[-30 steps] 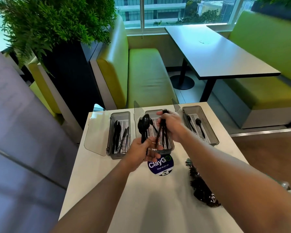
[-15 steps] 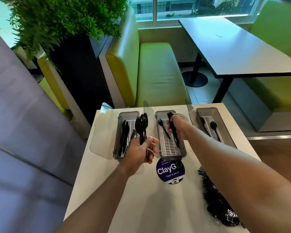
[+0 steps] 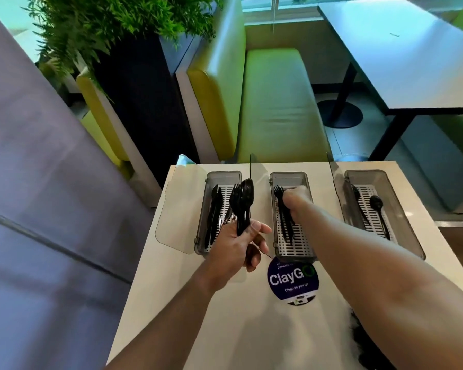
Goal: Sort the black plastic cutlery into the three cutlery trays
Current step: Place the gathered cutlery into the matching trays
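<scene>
Black plastic cutlery (image 3: 242, 202) stands upright as a bundle in the left hand (image 3: 237, 248), just left of the middle cutlery tray (image 3: 289, 176). A spoon bowl and fork tines show at the top of the bundle. The handles run down into the fist, with the fingers wrapped round them and the thumb pressed against them.

The right hand (image 3: 296, 201) reaches down into the far half of the middle cutlery tray, its fingers curled over a few forks (image 3: 286, 225). Tines poke out at the hand's left side, and the handles lie on the white slotted insert, running toward the tray's near end.

Left of the middle cutlery tray, beyond the raised bundle, the left tray (image 3: 223, 174) holds several knives (image 3: 213, 212) lying lengthwise. Its clear lid (image 3: 179, 209) is folded open further left.

Right of the middle cutlery tray, and apart from it, the right tray (image 3: 366, 172) holds a spoon (image 3: 378, 206) and another dark piece whose kind I cannot tell.

Just at the near end of the middle cutlery tray, a round dark sticker (image 3: 293, 281) reading "ClayGo" lies on the white table (image 3: 225, 329). Nearer still and to the right, a dark heap of loose pieces (image 3: 358, 337) shows, mostly hidden by the right forearm. Past the tray's far end and the table edge stands a green bench (image 3: 275, 102).
</scene>
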### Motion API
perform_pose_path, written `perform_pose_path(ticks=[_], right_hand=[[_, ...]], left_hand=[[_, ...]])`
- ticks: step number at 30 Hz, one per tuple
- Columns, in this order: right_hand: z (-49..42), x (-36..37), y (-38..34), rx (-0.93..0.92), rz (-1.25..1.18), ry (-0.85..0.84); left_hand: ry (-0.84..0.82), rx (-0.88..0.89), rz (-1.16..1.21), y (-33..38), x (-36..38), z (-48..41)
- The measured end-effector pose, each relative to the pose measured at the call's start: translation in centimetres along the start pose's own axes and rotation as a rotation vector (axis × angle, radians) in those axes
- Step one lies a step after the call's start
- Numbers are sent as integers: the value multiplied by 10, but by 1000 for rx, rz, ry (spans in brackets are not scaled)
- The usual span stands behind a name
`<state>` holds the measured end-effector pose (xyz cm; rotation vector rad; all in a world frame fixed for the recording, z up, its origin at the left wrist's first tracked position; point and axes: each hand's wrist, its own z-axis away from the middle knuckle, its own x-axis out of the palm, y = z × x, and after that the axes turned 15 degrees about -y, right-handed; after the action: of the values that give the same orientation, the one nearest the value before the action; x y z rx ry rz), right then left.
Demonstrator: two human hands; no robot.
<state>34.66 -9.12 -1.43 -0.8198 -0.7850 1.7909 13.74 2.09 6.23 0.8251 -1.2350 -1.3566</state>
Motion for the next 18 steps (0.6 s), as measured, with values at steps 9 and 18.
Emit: perform_pose_path(ticks=[9, 18], right_hand=[[25, -16, -5, -103, 125, -45], [95, -46, -24, -290, -235, -316]], left_hand=[[-8, 2, -43, 0, 0, 11], [-122, -29, 188, 4, 25, 9]])
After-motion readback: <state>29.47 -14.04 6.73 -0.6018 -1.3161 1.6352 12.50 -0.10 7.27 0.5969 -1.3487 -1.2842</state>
